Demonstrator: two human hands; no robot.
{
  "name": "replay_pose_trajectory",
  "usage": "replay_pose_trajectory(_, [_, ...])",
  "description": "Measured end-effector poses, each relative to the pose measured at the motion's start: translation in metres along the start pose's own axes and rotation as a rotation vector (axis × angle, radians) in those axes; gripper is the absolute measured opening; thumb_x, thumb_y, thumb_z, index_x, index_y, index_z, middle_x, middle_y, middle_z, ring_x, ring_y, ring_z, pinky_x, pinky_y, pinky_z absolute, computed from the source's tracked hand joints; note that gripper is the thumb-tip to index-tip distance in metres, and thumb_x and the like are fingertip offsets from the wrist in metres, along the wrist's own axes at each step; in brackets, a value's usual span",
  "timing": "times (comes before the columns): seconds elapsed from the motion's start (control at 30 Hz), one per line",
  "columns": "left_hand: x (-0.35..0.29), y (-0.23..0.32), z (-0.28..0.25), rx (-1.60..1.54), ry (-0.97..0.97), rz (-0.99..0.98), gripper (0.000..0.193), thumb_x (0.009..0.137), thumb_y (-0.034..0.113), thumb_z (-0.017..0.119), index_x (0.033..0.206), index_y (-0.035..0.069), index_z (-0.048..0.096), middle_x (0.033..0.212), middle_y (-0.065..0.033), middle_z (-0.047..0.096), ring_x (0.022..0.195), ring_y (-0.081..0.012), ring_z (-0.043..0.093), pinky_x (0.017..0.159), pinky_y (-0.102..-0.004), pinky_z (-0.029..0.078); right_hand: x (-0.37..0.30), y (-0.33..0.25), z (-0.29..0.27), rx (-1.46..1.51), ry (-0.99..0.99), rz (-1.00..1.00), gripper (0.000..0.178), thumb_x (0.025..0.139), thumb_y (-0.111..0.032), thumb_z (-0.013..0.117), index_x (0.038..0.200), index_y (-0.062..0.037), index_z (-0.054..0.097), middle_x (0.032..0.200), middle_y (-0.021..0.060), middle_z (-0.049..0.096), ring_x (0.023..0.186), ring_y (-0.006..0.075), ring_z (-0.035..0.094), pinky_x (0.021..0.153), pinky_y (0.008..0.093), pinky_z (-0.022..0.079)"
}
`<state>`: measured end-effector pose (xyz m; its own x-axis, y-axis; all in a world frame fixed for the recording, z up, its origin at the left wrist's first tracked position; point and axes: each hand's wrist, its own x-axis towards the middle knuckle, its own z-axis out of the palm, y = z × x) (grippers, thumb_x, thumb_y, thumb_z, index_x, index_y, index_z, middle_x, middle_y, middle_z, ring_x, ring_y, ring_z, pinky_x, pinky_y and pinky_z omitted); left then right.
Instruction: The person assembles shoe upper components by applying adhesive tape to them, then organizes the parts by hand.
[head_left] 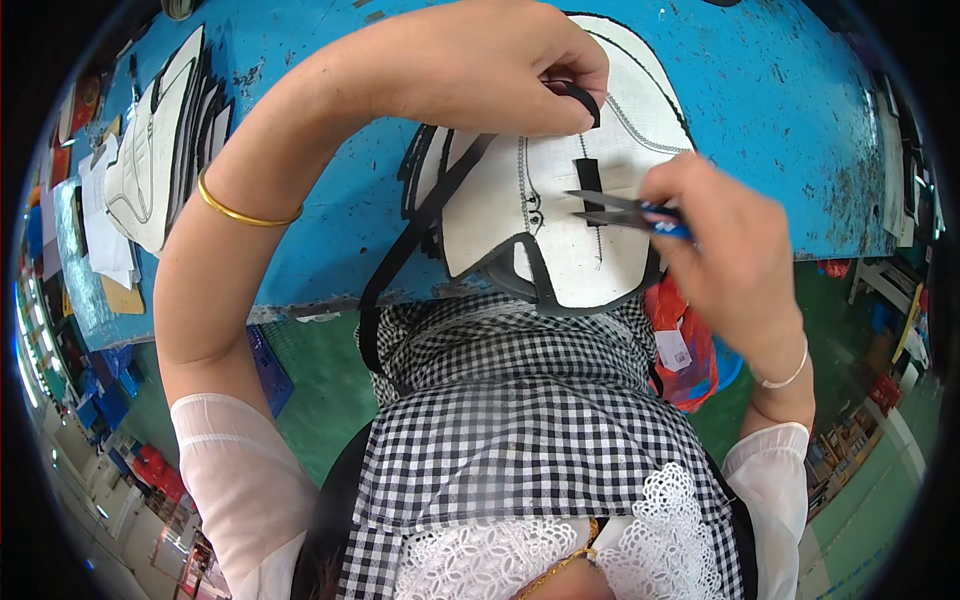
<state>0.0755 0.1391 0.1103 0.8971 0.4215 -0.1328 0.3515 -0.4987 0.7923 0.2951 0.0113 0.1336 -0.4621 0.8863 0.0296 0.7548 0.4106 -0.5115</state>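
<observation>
Head view: nearest the lens is the checked black-and-white garment (pixel 520 430) on the person's chest, with white lace trim (pixel 660 520) at the bottom edge of the picture and sheer white sleeves on both sides. Up from there, the left forearm rises from the lower left, bends sharply at the elbow and crosses to the right over the blue surface (pixel 330 210), a gold bangle (pixel 245 212) on the wrist. The left hand (pixel 500 65) is curled down, fingers closed in a pinch on a black strap loop (pixel 585 100) at the top of the white fabric panel (pixel 560 220). That panel, edged in black and stitched with dark lines, lies on the surface at its near edge, partly overhanging toward the person's body, with a long black strap (pixel 400 260) trailing down off it. The right arm comes in from the lower right, a thin white bracelet (pixel 785 378) on the wrist. The right hand (pixel 730 240) is closed around small blue-handled snips (pixel 625 212), blades pointing left, slightly parted, their tips at a short black tab (pixel 590 178) in the middle of the panel. Far left on the surface, a stack of similar white panels (pixel 160 150) stands well apart from the hands.
</observation>
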Motion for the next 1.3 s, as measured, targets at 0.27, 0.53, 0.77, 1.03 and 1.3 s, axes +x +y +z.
replay_pose_trajectory(0.27, [-0.016, -0.007, -0.017, -0.909, 0.132, -0.204, 0.015, 0.092, 0.014, 0.068, 0.100, 0.002, 0.066, 0.071, 0.0042, 0.057, 0.055, -0.0026, 0.044, 0.049, -0.0171, 0.032, -0.008, -0.043, 0.051, -0.556, 0.050, -0.062, 0.035, 0.078, -0.017, 0.073, 0.107, -0.0006, 0.064, 0.116, 0.0146, 0.070, 0.052, 0.0121, 0.060, 0.045, 0.0251, 0.047])
replay_pose_trajectory(0.53, [-0.064, -0.024, -0.039, -0.207, 0.235, -0.344, 0.020, 0.090, 0.029, 0.068, 0.095, 0.009, 0.068, 0.085, 0.0023, 0.061, 0.066, -0.0026, 0.047, 0.054, -0.0208, 0.036, -0.007, -0.017, 0.045, -0.238, 0.216, -0.169, 0.035, 0.078, -0.027, 0.075, 0.097, -0.0022, 0.060, 0.114, 0.0187, 0.069, 0.047, 0.0109, 0.061, 0.041, 0.0250, 0.045])
replay_pose_trajectory(0.77, [-0.086, -0.014, 0.015, -0.427, 0.272, -0.478, 0.018, 0.091, 0.025, 0.069, 0.088, 0.008, 0.066, 0.100, 0.0009, 0.066, 0.070, -0.0007, 0.053, 0.051, -0.0175, 0.043, -0.011, -0.026, 0.049, -0.323, 0.152, -0.068, 0.039, 0.070, -0.012, 0.080, 0.104, -0.0038, 0.062, 0.122, 0.0152, 0.066, 0.051, 0.0166, 0.061, 0.045, 0.0273, 0.046])
replay_pose_trajectory(1.03, [-0.102, 0.013, 0.029, -0.425, 0.229, -0.583, 0.008, 0.090, 0.011, 0.070, 0.091, 0.003, 0.070, 0.076, 0.0053, 0.063, 0.061, 0.0002, 0.053, 0.049, -0.0166, 0.041, -0.019, 0.015, 0.026, 1.016, 0.321, 0.602, 0.030, 0.093, -0.019, 0.065, 0.118, -0.0028, 0.062, 0.086, 0.0010, 0.065, 0.067, 0.0062, 0.059, 0.052, 0.0262, 0.047])
replay_pose_trajectory(1.3, [-0.092, 0.016, -0.038, 0.105, 0.447, -0.133, 0.009, 0.086, 0.004, 0.070, 0.093, 0.001, 0.074, 0.081, -0.0034, 0.071, 0.071, -0.0085, 0.063, 0.064, -0.0224, 0.050, -0.129, 0.160, -0.025, 0.678, 0.568, 0.512, 0.040, 0.102, -0.018, 0.050, 0.137, 0.0010, 0.049, 0.130, 0.0140, 0.058, 0.119, 0.0206, 0.057, 0.099, 0.0319, 0.047])
